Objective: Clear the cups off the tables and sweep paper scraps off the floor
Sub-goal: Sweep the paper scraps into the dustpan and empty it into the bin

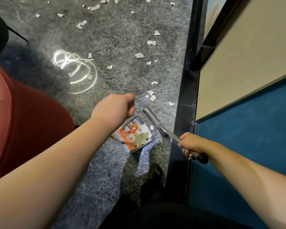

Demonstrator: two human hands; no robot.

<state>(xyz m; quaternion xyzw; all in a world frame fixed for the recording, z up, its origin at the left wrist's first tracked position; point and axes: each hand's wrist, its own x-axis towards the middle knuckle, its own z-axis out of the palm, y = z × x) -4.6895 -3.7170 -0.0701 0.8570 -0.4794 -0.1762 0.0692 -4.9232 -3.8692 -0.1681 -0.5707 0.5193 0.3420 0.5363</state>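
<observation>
Head view: my right hand [191, 144] grips the broom [162, 126] handle, its long axis slanting up-left to the head on the grey floor beside the dustpan [135, 138], whose handle my left hand [117, 108] curls round above it.

Dim; glare rings on floor [106, 38]; wide-angle distortion.

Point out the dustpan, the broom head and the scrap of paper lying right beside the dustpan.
dustpan [133, 136]: head view, on its tray holding collected scraps.
broom head [151, 115]: head view, on the grey bar.
paper scrap [151, 127]: head view, on its white middle.
</observation>
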